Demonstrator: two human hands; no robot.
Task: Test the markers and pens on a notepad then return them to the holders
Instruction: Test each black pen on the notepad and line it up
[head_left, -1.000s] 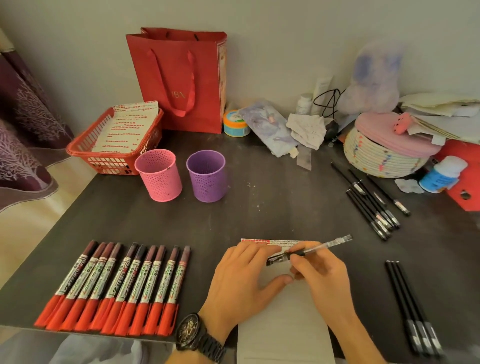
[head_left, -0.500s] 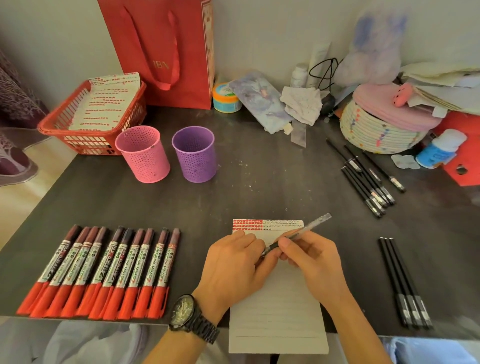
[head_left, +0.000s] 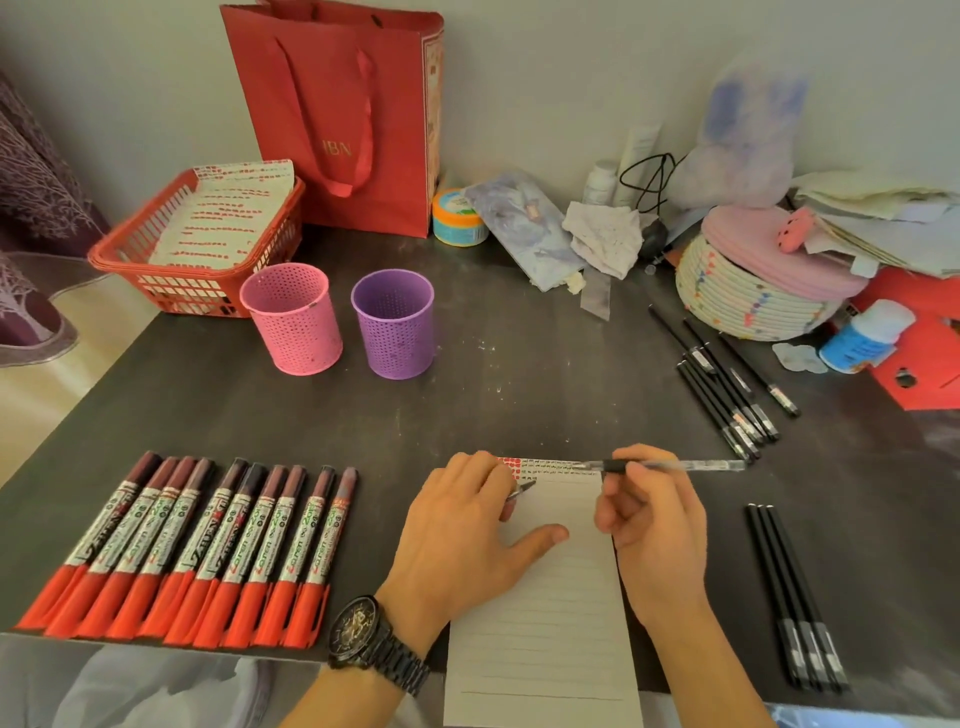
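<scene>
A white lined notepad (head_left: 561, 597) lies at the table's front edge, with red and black test marks along its top. My left hand (head_left: 457, 540) rests on the pad's left side and pinches a small dark pen cap (head_left: 522, 489) in its fingers. My right hand (head_left: 654, 525) holds a clear-barrelled pen (head_left: 691, 464) level over the pad's top right corner, bare tip pointing left. Several red-capped markers (head_left: 197, 551) lie in a row at the front left. A pink holder (head_left: 293, 325) and a purple holder (head_left: 394, 330) stand empty behind them.
Several black pens (head_left: 727, 384) lie to the right, and three more (head_left: 795, 597) at the front right. A red basket (head_left: 130, 260) with marked sheets, a red gift bag (head_left: 337, 119) and a woven basket (head_left: 743, 301) amid clutter line the back.
My hands have drawn apart. The cap has come off the pen and stays in my left hand, while the right hand has moved the pen to the right.
</scene>
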